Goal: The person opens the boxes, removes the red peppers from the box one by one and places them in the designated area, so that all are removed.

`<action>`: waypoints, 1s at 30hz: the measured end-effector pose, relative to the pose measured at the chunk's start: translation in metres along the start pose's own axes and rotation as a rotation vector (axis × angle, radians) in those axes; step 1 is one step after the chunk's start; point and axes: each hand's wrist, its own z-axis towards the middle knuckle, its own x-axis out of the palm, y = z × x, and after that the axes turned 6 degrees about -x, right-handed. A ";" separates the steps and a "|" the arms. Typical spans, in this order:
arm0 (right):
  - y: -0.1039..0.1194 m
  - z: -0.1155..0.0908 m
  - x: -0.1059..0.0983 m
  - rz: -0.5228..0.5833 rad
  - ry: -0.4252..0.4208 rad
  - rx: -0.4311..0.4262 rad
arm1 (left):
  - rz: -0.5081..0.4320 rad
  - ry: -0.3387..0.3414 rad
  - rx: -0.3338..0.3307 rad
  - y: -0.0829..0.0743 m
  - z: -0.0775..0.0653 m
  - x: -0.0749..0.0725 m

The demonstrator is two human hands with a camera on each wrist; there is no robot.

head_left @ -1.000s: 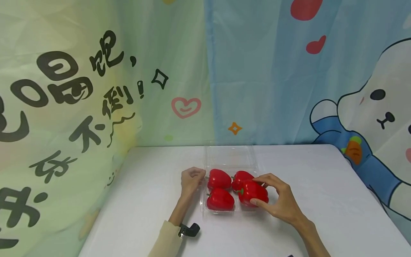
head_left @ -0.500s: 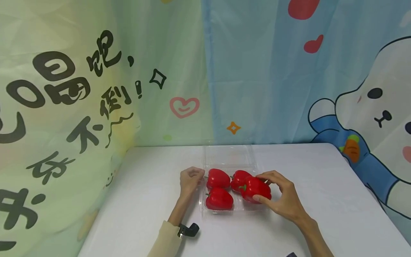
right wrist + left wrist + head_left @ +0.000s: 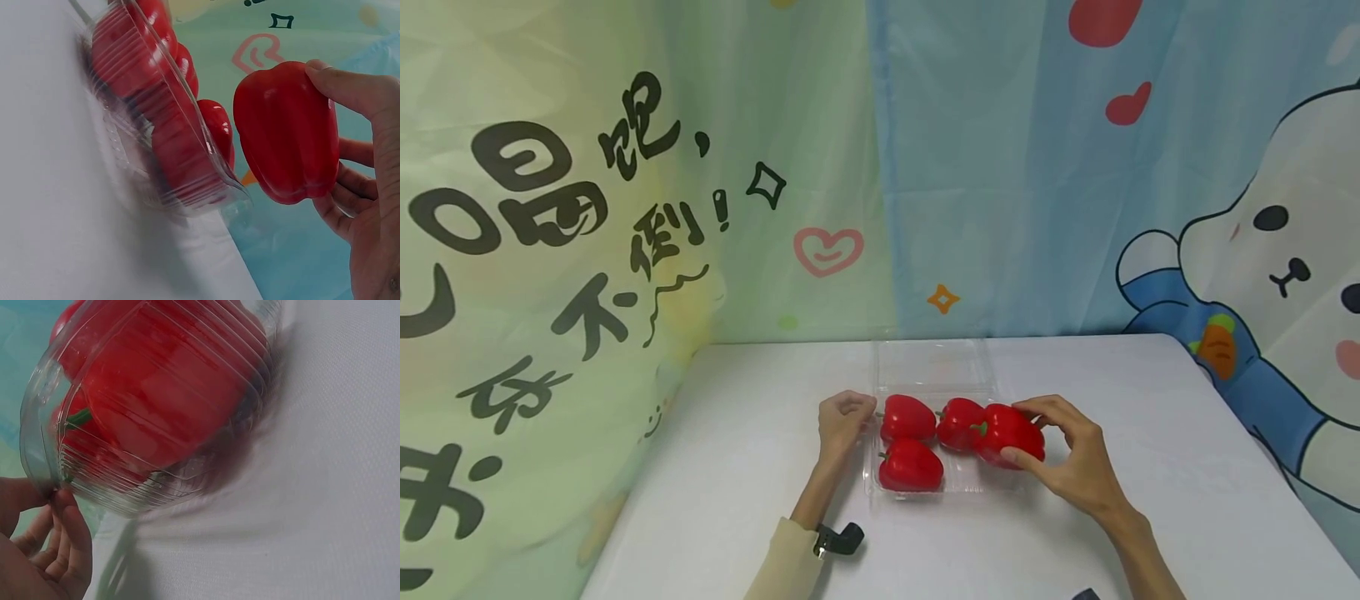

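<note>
A clear plastic clamshell box (image 3: 966,477) lies open on the table, and three red bell peppers sit in it. Two of them, the back left pepper (image 3: 907,418) and the front left pepper (image 3: 911,466), are on its left side; the back right pepper (image 3: 958,423) is partly covered. My right hand (image 3: 1072,457) holds another red bell pepper (image 3: 1011,435) between thumb and fingers; the right wrist view shows this pepper (image 3: 287,134) raised clear of the box rim. At the box's left edge, my left hand (image 3: 842,423) pinches the rim, as the left wrist view confirms.
The transparent lid (image 3: 931,365) is folded back toward the rear edge of the white table (image 3: 760,400). Behind the table hangs a printed curtain (image 3: 970,167). A small dark object (image 3: 1086,594) shows at the bottom edge by the right forearm.
My right hand has moved the pepper rightward and slightly up from over the box's front right part. My left hand has kept its pinch on the rim.
</note>
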 end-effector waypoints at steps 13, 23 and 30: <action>-0.009 -0.005 -0.005 -0.042 -0.045 0.054 | 0.012 -0.004 0.004 0.000 -0.001 0.000; -0.012 -0.006 -0.008 -0.083 -0.083 0.089 | 0.014 -0.006 0.008 0.000 0.000 0.000; -0.014 -0.005 -0.010 -0.104 -0.116 0.097 | 0.005 0.004 0.015 0.000 0.001 0.000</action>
